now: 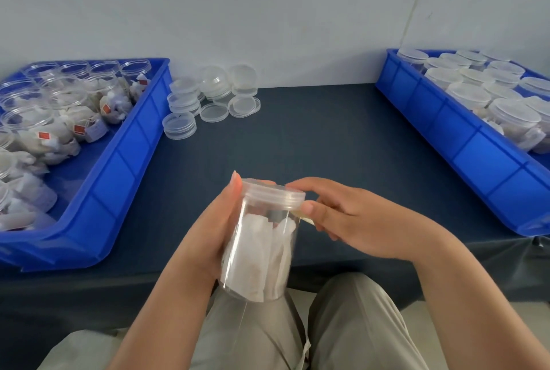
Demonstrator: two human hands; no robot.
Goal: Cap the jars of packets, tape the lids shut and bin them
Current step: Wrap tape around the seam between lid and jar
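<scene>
We hold the jar (262, 253) at 6 o'clock, over the table's (312, 137) near edge and our lap, white packets (259, 250) inside. It is tilted toward 1 o'clock. Our left hand (214, 229) wraps its side, fingers curled round it, thumb up beside the lid (272, 194). Our right hand (351, 218) pinches the lid's rim at 3 o'clock between thumb and forefinger, and a pale strip (306, 218) shows under the thumb. Open jars (44, 119) fill the left bin (119, 167) at 9 o'clock, capped jars (470, 96) the right bin (464, 146) at 2, loose lids (212, 96) at 11.
</scene>
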